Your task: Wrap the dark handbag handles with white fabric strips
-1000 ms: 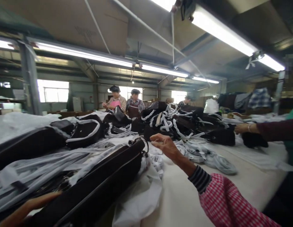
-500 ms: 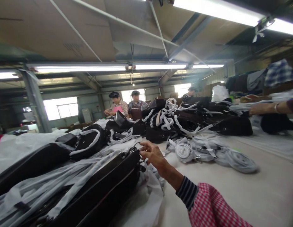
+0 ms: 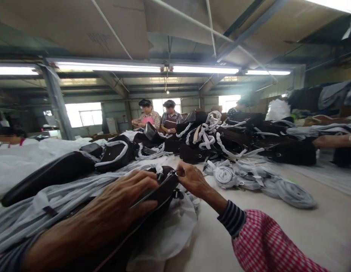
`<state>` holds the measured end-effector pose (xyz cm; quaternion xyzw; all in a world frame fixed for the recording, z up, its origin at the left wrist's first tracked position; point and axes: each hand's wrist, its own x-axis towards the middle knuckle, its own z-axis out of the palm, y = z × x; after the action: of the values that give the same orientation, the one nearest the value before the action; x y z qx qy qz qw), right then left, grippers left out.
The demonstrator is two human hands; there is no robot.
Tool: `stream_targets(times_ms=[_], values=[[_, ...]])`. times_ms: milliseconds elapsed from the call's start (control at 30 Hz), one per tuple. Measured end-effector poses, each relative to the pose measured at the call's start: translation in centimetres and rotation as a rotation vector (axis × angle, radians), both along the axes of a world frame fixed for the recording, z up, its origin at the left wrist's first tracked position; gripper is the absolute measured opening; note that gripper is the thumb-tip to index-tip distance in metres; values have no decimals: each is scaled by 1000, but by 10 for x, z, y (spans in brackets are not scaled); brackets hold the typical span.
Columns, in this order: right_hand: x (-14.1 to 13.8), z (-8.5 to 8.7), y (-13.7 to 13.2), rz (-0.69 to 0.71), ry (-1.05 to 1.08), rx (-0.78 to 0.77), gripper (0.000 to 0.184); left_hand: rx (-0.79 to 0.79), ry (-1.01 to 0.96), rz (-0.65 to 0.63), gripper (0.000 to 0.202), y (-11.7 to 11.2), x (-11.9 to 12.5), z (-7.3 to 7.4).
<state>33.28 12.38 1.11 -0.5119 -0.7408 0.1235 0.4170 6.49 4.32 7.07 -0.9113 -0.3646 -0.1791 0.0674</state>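
A dark brown bag [image 3: 164, 190] lies in front of me on a white plastic wrapper [image 3: 169, 230]. My left hand [image 3: 118, 206] rests on top of the bag, its fingers curled over the upper edge and pressing it. My right hand [image 3: 192, 178] is at the bag's far end, fingers pinched on what looks like the zipper pull there. Grey-white straps [image 3: 64, 194] lie across more dark bags to my left.
A pile of dark bags with white straps [image 3: 220, 141] fills the table's middle. Rolled grey straps [image 3: 249, 179] lie to the right of my hand. Two people stand at the far end, and another person's arm [image 3: 334, 140] reaches in from the right. The pale table top [image 3: 305, 230] is on my right.
My left hand has come up onto the bag. My right hand moved back from reaching forward and closed on the bag's far end. My view has dropped a little.
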Motion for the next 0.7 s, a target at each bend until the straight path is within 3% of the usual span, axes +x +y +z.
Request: stream_targets(times_ms=[100, 167, 300, 400, 533, 700], values=[[8, 19, -9, -54, -91, 14, 6, -118, -79, 13, 30, 47, 47, 18], [14, 32, -17, -60, -116, 37, 4, -194, -58, -86, 34, 74, 68, 22], [22, 41, -48, -61, -90, 94, 14, -323, 137, -301, 29, 99, 91, 13], [20, 22, -80, -20, -29, 45, 15, -173, 206, -239, 32, 101, 95, -4], [-5, -20, -115, 212, 215, -143, 29, 95, 224, -76, 35, 115, 91, -29], [-60, -48, -130, 449, 399, -210, 22, 153, 230, -22, 39, 140, 89, -48]])
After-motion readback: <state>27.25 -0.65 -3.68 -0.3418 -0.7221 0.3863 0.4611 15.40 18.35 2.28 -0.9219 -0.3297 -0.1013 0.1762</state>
